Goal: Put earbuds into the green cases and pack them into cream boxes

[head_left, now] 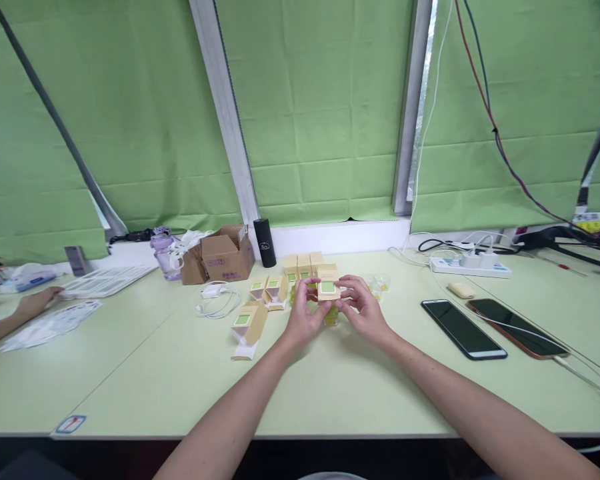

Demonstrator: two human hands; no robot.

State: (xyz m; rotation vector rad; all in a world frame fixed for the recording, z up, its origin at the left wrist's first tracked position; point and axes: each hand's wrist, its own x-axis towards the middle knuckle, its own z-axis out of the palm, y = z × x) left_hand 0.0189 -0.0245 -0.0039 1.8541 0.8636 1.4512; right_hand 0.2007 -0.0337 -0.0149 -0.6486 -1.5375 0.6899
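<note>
Between my two hands is a small kraft-coloured paper box (pixel 329 275) with a green window on its front, held above the table. My left hand (pixel 304 312) has its fingers and thumb closed on the box's left side. On the right side, my right hand (pixel 364 312) grips it the same way. Behind and below the hands sit green and yellow pieces in clear plastic (pixel 331 320), partly hidden. To the left lies an opened kraft box (pixel 250 321) with its white flap out. Two more such boxes (pixel 270 290) stand behind it, and further boxes (pixel 304 263) form a row at the back.
Two phones (pixel 464 329) (pixel 517 327) lie at right, near a white power strip (pixel 471 264) with cables. A cardboard carton (pixel 226 253), black cylinder (pixel 265 243), purple bottle (pixel 165 255) and white charger cable (pixel 215 291) are left of centre. Another person's hand (pixel 39 301) rests near papers at far left.
</note>
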